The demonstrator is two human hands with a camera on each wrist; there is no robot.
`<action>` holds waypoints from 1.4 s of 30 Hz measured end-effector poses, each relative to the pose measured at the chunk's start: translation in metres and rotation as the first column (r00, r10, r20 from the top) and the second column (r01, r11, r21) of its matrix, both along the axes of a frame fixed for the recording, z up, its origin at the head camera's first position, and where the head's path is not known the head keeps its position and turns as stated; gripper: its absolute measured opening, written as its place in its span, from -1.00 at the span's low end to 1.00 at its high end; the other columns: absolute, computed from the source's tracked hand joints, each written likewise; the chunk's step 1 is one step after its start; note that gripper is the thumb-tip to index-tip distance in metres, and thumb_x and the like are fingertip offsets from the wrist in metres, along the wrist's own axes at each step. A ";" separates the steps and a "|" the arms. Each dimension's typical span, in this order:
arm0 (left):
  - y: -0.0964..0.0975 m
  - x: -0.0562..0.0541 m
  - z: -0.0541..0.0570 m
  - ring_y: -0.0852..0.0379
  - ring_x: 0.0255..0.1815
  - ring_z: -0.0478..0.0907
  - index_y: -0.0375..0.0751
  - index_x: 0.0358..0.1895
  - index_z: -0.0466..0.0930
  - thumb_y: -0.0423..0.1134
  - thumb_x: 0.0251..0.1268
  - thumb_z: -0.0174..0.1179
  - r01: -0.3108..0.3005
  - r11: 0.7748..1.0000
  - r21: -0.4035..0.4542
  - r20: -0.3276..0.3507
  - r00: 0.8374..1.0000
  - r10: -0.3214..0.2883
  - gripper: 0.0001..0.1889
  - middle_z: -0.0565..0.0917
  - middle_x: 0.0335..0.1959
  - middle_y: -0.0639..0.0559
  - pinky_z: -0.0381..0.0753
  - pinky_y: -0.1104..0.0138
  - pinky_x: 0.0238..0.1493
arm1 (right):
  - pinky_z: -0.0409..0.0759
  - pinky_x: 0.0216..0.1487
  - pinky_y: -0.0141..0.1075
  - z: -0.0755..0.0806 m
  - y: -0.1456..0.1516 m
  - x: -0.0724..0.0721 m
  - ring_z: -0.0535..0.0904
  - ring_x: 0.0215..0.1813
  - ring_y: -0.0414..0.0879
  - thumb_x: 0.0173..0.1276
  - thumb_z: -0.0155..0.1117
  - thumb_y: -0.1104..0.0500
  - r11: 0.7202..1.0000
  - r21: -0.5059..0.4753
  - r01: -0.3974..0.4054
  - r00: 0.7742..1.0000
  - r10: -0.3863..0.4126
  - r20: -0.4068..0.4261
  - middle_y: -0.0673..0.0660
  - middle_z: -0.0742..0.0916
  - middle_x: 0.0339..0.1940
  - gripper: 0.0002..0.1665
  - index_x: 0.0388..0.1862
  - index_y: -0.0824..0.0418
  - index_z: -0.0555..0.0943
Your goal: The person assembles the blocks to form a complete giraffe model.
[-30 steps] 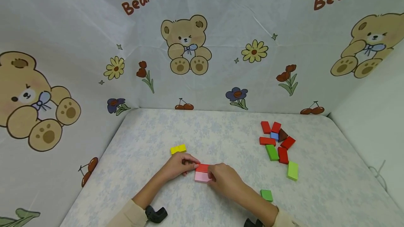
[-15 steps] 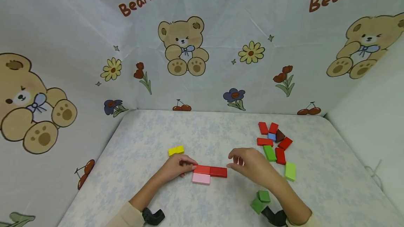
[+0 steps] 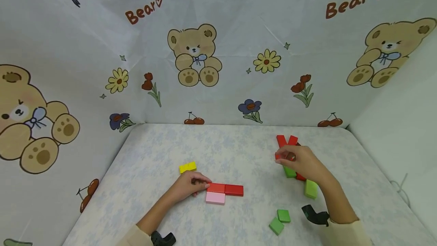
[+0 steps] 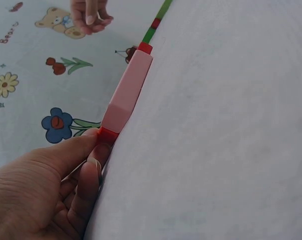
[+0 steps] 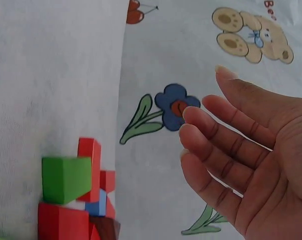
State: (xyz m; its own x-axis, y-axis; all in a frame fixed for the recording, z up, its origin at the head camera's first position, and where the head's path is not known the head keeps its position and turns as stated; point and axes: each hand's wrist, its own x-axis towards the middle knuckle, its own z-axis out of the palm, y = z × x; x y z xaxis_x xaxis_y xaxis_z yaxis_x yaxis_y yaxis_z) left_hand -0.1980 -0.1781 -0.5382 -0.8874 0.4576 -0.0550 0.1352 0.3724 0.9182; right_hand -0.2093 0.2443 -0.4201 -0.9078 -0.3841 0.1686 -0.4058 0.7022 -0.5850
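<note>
My left hand (image 3: 187, 186) pinches the left end of a red block (image 3: 216, 188) on the table; in the left wrist view its fingertips meet at that red end (image 4: 108, 135). A second red block (image 3: 234, 190) continues the row to the right, and a pink block (image 3: 215, 198) lies along the near side of the first. Over the cluster at the right hovers my right hand (image 3: 304, 161), fingers loosely bent and nothing between them. That cluster has red blocks (image 5: 64, 222), a green block (image 5: 65, 179), a blue block (image 5: 95, 203) and a brown triangular block (image 5: 106, 227), partly hidden by the hand in the head view.
Yellow blocks (image 3: 187, 167) lie just beyond my left hand. Two green blocks (image 3: 283, 215) sit at the near right, and a light green block (image 3: 310, 189) lies by my right wrist. A bear-printed cloth (image 3: 225, 105) rises behind the table.
My right hand has let go of the second red block, leaving it at the row's right end, and has moved right and away to the cluster. The left hand has stayed at the row.
</note>
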 end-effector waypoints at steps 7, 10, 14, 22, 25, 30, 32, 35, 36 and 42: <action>0.000 0.008 -0.005 0.21 -0.63 0.45 0.05 -0.08 0.82 -0.11 0.31 0.41 -0.001 0.999 0.037 0.043 0.999 -0.001 -0.83 0.69 -0.42 0.05 0.59 0.38 -0.54 | 0.66 -0.29 -0.36 -0.015 0.048 -0.008 0.62 -0.17 -0.05 0.35 0.46 0.14 0.997 0.006 0.072 0.995 -0.072 0.075 0.01 0.73 -0.25 -0.69 -0.01 0.27 0.70; 0.000 0.009 -0.006 0.22 -0.63 0.45 0.06 -0.08 0.82 -0.12 0.32 0.41 -0.002 0.999 0.051 0.038 0.999 0.000 -0.84 0.70 -0.40 0.04 0.59 0.38 -0.55 | 0.64 -0.30 -0.32 -0.020 0.065 -0.009 0.60 -0.15 -0.01 0.35 0.46 0.12 0.994 0.026 0.109 0.988 -0.111 0.111 0.05 0.73 -0.23 -0.66 0.01 0.28 0.70; 0.000 0.007 -0.007 0.22 -0.65 0.45 0.08 -0.09 0.82 -0.11 0.31 0.41 -0.007 0.999 0.048 0.028 1.000 0.006 -0.85 0.69 -0.42 0.05 0.59 0.38 -0.56 | 0.60 -0.33 -0.30 -0.028 0.080 -0.011 0.57 -0.19 -0.02 0.32 0.49 0.07 0.990 0.065 0.126 0.974 -0.136 0.181 0.04 0.71 -0.25 -0.61 -0.01 0.30 0.70; -0.001 0.006 -0.007 0.21 -0.65 0.45 0.08 -0.10 0.82 -0.08 0.31 0.41 -0.007 1.000 0.028 0.042 0.999 0.006 -0.84 0.69 -0.42 0.05 0.58 0.38 -0.56 | 0.59 -0.33 -0.25 -0.040 0.089 -0.014 0.53 -0.22 -0.02 0.21 0.55 0.19 0.988 0.111 0.108 0.940 -0.138 0.311 0.06 0.67 -0.31 -0.61 -0.02 0.32 0.68; -0.001 0.004 -0.007 0.21 -0.65 0.45 0.09 -0.10 0.82 -0.08 0.30 0.42 -0.006 0.999 0.032 0.031 1.000 0.005 -0.84 0.70 -0.41 0.04 0.58 0.38 -0.57 | 0.60 -0.30 -0.23 -0.044 0.088 -0.015 0.53 -0.20 -0.01 0.18 0.58 0.19 0.985 0.131 0.111 0.932 -0.149 0.331 0.07 0.65 -0.32 -0.53 0.02 0.35 0.67; -0.001 0.002 -0.007 0.20 -0.66 0.45 0.12 -0.11 0.82 -0.07 0.29 0.42 -0.006 1.000 0.031 0.014 1.000 0.005 -0.85 0.70 -0.41 0.06 0.57 0.38 -0.57 | 0.62 -0.26 -0.22 -0.050 0.083 -0.017 0.51 -0.16 0.01 0.11 0.63 0.13 0.980 0.156 0.123 0.913 -0.173 0.370 0.11 0.61 -0.29 -0.35 0.14 0.35 0.61; -0.001 0.002 -0.005 0.21 -0.66 0.45 0.11 -0.11 0.82 -0.08 0.30 0.42 -0.001 1.000 0.031 0.016 1.000 0.001 -0.85 0.69 -0.43 0.05 0.57 0.38 -0.57 | 0.62 -0.26 -0.22 -0.051 0.081 -0.017 0.50 -0.15 0.02 0.07 0.66 0.12 0.976 0.173 0.130 0.907 -0.187 0.378 0.13 0.60 -0.28 -0.30 0.16 0.33 0.60; -0.001 0.003 -0.003 0.22 -0.65 0.45 0.08 -0.09 0.82 -0.09 0.31 0.41 0.005 0.999 0.033 0.022 1.000 -0.006 -0.84 0.68 -0.44 0.04 0.57 0.38 -0.57 | 0.64 -0.25 -0.20 -0.050 0.079 -0.017 0.49 -0.14 0.02 0.02 0.69 0.12 0.972 0.201 0.120 0.906 -0.190 0.378 0.13 0.60 -0.25 -0.25 0.17 0.34 0.58; 0.000 0.003 -0.003 0.22 -0.65 0.45 0.07 -0.09 0.82 -0.10 0.31 0.41 0.006 0.999 0.034 0.022 1.000 -0.007 -0.84 0.68 -0.45 0.04 0.58 0.38 -0.57 | 0.64 -0.24 -0.19 -0.050 0.078 -0.017 0.49 -0.14 0.02 0.01 0.70 0.12 0.971 0.209 0.119 0.905 -0.193 0.379 0.13 0.60 -0.25 -0.23 0.17 0.33 0.58; 0.000 0.001 -0.002 0.22 -0.65 0.46 0.10 -0.10 0.82 -0.08 0.29 0.42 -0.002 1.000 0.023 0.000 1.000 0.002 -0.85 0.67 -0.44 0.06 0.59 0.37 -0.56 | 0.67 -0.26 -0.19 -0.046 0.075 -0.018 0.50 -0.16 0.01 -0.06 0.73 0.12 0.967 0.237 0.088 0.917 -0.172 0.361 0.11 0.61 -0.26 -0.18 0.16 0.35 0.55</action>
